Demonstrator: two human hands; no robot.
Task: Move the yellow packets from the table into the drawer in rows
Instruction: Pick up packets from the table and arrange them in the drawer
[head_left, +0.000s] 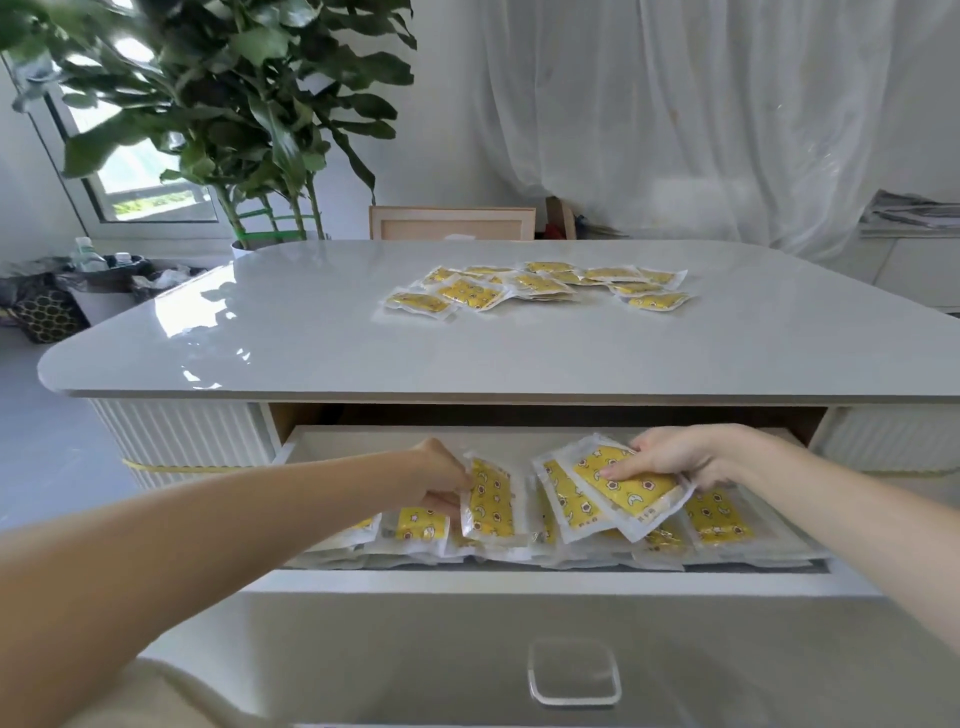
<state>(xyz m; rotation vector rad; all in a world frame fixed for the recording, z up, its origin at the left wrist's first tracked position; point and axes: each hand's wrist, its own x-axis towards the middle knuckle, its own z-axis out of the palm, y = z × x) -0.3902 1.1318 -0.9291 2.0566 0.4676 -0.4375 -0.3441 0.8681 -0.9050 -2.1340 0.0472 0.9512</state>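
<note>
- Drawer (545, 577) stood pulled out below the bench (322, 332), with a clear handle (574, 673) on its front panel.
- Left hand (441, 475) reached into the drawer, its fingers (460, 486) clamped on the left edge of one yellow packet (491, 504), held nearly upright over the row beneath.
- Right hand (685, 460) was also inside the drawer, fingers closed on a small fan of yellow packets (618, 483), thumb lying across the top one and the rest of the fingers behind it; how many it held could not be told for sure.
- Row of packets (571, 535) already lay along the drawer's front edge, overlapping one another from left to right, below both hands.
- Loose heap of yellow packets (540, 288) lay on the bench toward its far side, well apart from the drawer, some overlapping.
- Potted plant (234, 104) stood behind the bench's far left corner, and a white curtain (701, 114) hung behind the right.
</note>
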